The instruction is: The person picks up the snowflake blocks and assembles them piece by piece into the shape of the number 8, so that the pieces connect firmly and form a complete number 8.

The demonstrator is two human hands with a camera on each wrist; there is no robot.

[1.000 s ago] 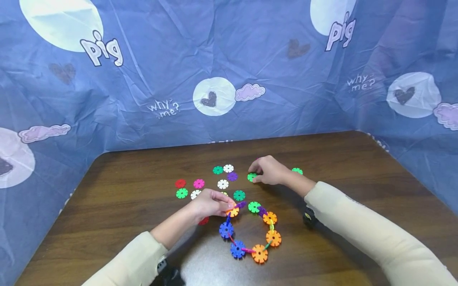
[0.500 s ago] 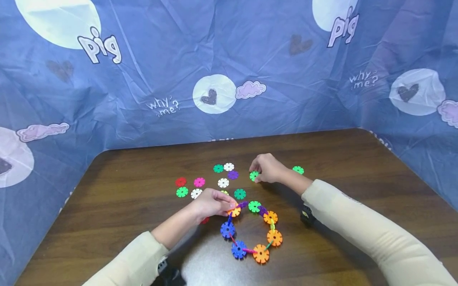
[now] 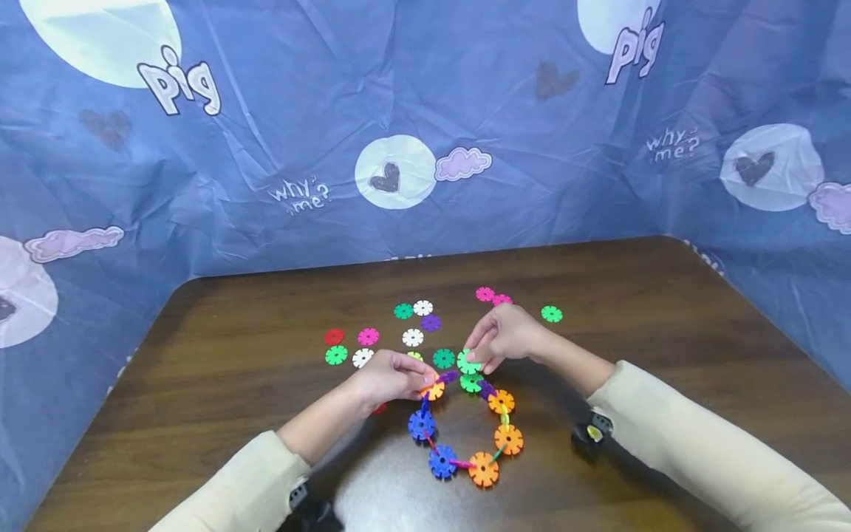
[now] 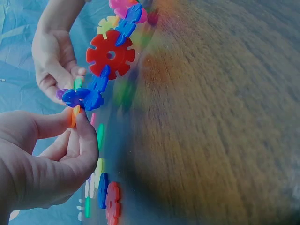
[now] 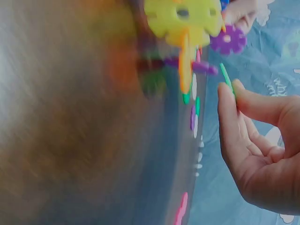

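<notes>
A ring-shaped chain of notched plastic discs [image 3: 483, 470], in blue, orange and other colours, stands in front of me with a gap at its far side. My left hand [image 3: 392, 380] pinches the orange disc [image 4: 75, 117] at one end of the gap; a purple disc [image 5: 228, 40] sticks out from it. At the other end is a green disc [image 3: 470, 383] joined to the chain. Between thumb and fingers my right hand [image 3: 508, 336] pinches a loose light green disc [image 5: 226, 77], which overlaps the chain's green disc in the head view.
Loose discs lie flat beyond the chain, among them a dark green disc [image 3: 444, 359], a purple disc [image 3: 431, 323] and a red disc [image 3: 335, 337]. Two pink discs [image 3: 485, 294] and a green disc [image 3: 551, 314] are farther back right. A blue cloth [image 3: 399, 89] hangs behind the table.
My right hand has lifted the light green disc off the far part of the table and brought it nearer, to the gap in the chain. The left hand keeps its pinch.
</notes>
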